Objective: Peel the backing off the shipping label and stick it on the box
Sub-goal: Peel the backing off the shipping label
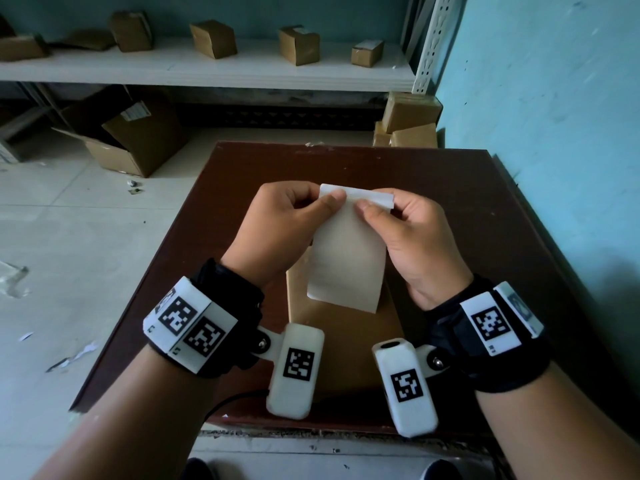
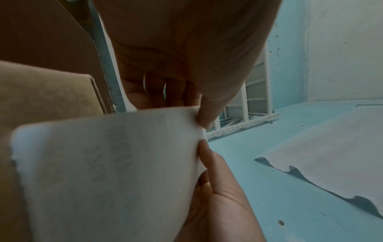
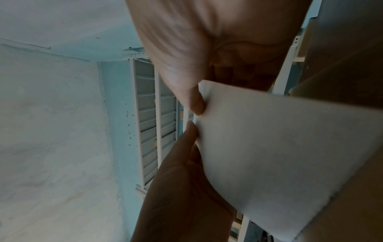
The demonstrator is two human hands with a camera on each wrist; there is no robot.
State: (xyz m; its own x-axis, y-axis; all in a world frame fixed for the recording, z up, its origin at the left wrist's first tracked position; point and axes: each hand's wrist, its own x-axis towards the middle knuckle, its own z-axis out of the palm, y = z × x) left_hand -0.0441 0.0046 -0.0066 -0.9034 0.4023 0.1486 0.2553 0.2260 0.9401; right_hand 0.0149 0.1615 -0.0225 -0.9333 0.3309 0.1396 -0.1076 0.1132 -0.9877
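Observation:
A pale shipping label [image 1: 346, 258] hangs upright above a flat brown cardboard box [image 1: 346, 344] on the dark table. My left hand [image 1: 294, 216] pinches the label's top left corner with thumb and forefinger. My right hand [image 1: 401, 220] pinches the top edge beside it, where a white strip [image 1: 374, 197] curls away from the sheet. In the left wrist view the label [image 2: 107, 172] fills the lower left, with the left thumb [image 2: 207, 114] on its edge. The right wrist view shows the label [image 3: 279, 155] held between both thumbs. The printed side faces away from me.
The dark brown table [image 1: 467, 209] stands against a turquoise wall [image 1: 554, 116] on the right. A white shelf [image 1: 207, 69] behind holds several small cardboard boxes. An open carton [image 1: 131, 140] lies on the tiled floor at left, and stacked boxes [image 1: 408, 123] sit behind the table.

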